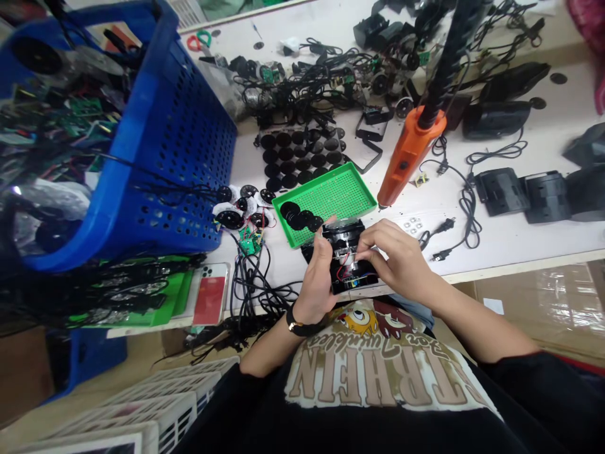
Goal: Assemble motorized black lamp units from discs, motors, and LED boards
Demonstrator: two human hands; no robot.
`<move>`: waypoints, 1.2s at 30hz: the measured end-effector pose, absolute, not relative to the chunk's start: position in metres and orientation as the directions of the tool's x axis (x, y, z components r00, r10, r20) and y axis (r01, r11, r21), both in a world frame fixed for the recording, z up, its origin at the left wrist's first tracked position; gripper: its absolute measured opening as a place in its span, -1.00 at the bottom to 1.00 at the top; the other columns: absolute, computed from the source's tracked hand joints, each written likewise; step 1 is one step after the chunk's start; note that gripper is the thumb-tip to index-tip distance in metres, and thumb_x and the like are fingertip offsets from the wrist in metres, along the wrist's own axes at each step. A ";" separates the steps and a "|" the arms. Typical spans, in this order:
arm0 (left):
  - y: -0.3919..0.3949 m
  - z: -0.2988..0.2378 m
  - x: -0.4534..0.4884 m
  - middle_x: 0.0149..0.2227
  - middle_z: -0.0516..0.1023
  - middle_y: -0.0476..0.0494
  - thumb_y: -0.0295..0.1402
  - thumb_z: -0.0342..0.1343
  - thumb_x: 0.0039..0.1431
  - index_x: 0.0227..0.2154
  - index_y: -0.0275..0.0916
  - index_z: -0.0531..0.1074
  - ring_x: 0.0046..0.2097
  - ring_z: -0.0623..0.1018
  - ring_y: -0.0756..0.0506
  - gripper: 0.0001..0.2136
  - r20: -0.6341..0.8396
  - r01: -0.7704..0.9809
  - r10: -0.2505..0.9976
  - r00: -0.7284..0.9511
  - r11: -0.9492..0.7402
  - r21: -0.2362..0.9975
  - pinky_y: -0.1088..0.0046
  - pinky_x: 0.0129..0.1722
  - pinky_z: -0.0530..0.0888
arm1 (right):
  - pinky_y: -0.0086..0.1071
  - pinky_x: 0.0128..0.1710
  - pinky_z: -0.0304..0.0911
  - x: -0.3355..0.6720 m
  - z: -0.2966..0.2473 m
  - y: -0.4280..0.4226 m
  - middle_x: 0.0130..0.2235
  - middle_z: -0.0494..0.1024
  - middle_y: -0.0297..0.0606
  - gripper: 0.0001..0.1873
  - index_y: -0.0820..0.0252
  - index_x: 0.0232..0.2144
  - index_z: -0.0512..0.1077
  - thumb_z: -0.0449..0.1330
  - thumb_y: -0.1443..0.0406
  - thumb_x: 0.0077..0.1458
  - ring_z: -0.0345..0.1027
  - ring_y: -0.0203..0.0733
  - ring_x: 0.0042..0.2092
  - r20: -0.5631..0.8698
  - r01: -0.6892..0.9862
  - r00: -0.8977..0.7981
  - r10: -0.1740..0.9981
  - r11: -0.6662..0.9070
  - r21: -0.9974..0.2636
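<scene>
Close to my body, at the table's front edge, my left hand (317, 277) grips an opened black device housing (352, 277) by its left side. Inside it show red and blue wires, a white part and a clear-edged round piece. My right hand (394, 255) is at the housing's right side, thumb and index finger pinched together over the white part; what lies between the fingertips is hidden. Just behind the housing is a green perforated tray (331, 192) with several black discs (297, 217) in its left end.
An orange electric screwdriver (404, 161) hangs right of the tray. A blue basket (189, 145) full of circuit boards stands left. Cables and motors (307, 88) lie piled behind, near rows of black discs (283, 154). Black housings (501, 189) and power cords (467, 214) lie right.
</scene>
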State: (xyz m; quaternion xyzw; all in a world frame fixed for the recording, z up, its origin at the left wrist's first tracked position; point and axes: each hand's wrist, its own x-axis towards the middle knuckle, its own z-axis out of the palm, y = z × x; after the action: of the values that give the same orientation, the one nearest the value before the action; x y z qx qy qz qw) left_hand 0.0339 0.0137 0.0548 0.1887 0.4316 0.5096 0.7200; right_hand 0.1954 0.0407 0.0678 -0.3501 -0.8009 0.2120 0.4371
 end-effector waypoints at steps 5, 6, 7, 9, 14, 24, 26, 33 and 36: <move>0.015 0.054 0.034 0.27 0.52 -0.14 0.14 0.10 0.32 0.30 -0.02 0.37 0.35 0.45 -0.25 -0.40 -0.407 -0.573 0.909 0.087 0.380 0.726 0.15 0.29 0.43 | -0.29 -0.25 0.31 0.196 0.068 0.042 -0.32 0.53 -0.27 -0.82 0.13 -0.32 0.35 0.12 0.45 0.37 0.35 -0.19 -0.26 0.568 0.373 -0.382 0.729 0.684 -0.627; 0.015 0.053 0.034 0.26 0.53 -0.14 0.12 0.13 0.32 0.30 -0.02 0.37 0.33 0.46 -0.24 -0.41 -0.395 -0.574 0.914 0.089 0.371 0.730 0.15 0.29 0.43 | -0.29 -0.25 0.31 0.196 0.067 0.042 -0.32 0.52 -0.27 -0.81 0.12 -0.32 0.35 0.12 0.45 0.36 0.35 -0.19 -0.26 0.572 0.372 -0.376 0.729 0.685 -0.627; 0.014 0.053 0.033 0.25 0.54 -0.13 0.08 0.17 0.32 0.31 -0.01 0.35 0.31 0.48 -0.24 -0.42 -0.384 -0.574 0.918 0.095 0.366 0.732 0.15 0.29 0.43 | -0.29 -0.25 0.31 0.196 0.066 0.041 -0.33 0.52 -0.28 -0.81 0.12 -0.32 0.35 0.12 0.45 0.36 0.34 -0.19 -0.26 0.574 0.371 -0.372 0.730 0.684 -0.629; 0.013 0.053 0.032 0.20 0.58 -0.12 -0.06 0.29 0.26 0.33 -0.01 0.30 0.24 0.54 -0.23 -0.38 -0.385 -0.571 0.916 0.112 0.376 0.730 0.13 0.26 0.45 | -0.29 -0.26 0.30 0.196 0.064 0.040 -0.33 0.52 -0.28 -0.81 0.12 -0.32 0.35 0.12 0.45 0.35 0.34 -0.19 -0.27 0.571 0.365 -0.368 0.734 0.679 -0.637; 0.013 0.062 0.032 0.11 0.62 -0.13 -0.23 0.40 0.13 0.32 -0.04 0.28 0.10 0.63 -0.23 -0.29 -0.397 -0.552 0.910 0.124 0.396 0.734 0.15 0.14 0.54 | -0.25 -0.09 0.30 0.196 0.057 0.037 -0.28 0.52 -0.34 -0.89 0.07 -0.30 0.45 0.29 0.37 0.25 0.37 -0.20 -0.18 0.445 0.178 -0.230 0.865 0.487 -0.855; 0.018 0.064 0.033 0.07 0.64 -0.14 -0.25 0.39 0.11 0.26 -0.03 0.34 0.07 0.65 -0.25 -0.35 -0.393 -0.554 0.916 0.078 0.367 0.747 0.19 0.04 0.59 | -0.31 -0.29 0.19 0.187 0.054 0.039 -0.11 0.51 -0.33 -0.53 -0.02 -0.04 0.47 0.38 -0.03 0.06 0.32 -0.21 -0.25 -0.408 -0.485 -0.286 0.867 -0.498 -0.719; 0.018 0.065 0.033 0.05 0.64 -0.13 -0.23 0.40 0.11 0.23 -0.04 0.37 0.09 0.64 -0.25 -0.38 -0.408 -0.550 0.911 0.067 0.375 0.746 0.19 0.07 0.58 | -0.33 -0.34 0.13 0.186 0.054 0.039 -0.21 0.49 -0.35 -0.45 -0.04 0.02 0.45 0.39 -0.07 0.04 0.24 -0.24 -0.33 -0.407 -0.462 -0.317 0.857 -0.514 -0.723; 0.016 0.068 0.037 0.08 0.64 -0.16 -0.10 0.39 0.13 0.23 -0.08 0.39 0.19 0.58 -0.28 -0.38 -0.411 -0.552 0.911 0.033 0.360 0.752 0.15 0.20 0.50 | -0.13 0.12 0.33 0.181 0.056 0.037 0.14 0.53 -0.24 -0.22 -0.04 0.22 0.29 0.46 0.04 0.01 0.42 -0.03 0.12 -0.282 -0.408 -0.411 0.867 -0.451 -0.794; 0.014 0.068 0.037 0.10 0.63 -0.14 -0.10 0.42 0.10 0.22 -0.01 0.39 0.21 0.57 -0.29 -0.37 -0.392 -0.555 0.920 0.032 0.342 0.758 0.14 0.20 0.50 | -0.07 0.25 0.29 0.178 0.053 0.037 0.18 0.52 -0.20 -0.26 0.02 0.22 0.29 0.41 0.02 0.07 0.38 0.00 0.21 -0.236 -0.351 -0.407 0.882 -0.389 -0.851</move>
State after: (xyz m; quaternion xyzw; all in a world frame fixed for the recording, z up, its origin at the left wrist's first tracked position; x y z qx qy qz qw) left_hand 0.0369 0.0143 0.0678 0.2050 0.4442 0.5357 0.6883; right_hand 0.1780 0.0367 0.0534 -0.3584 -0.3706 0.7525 0.4098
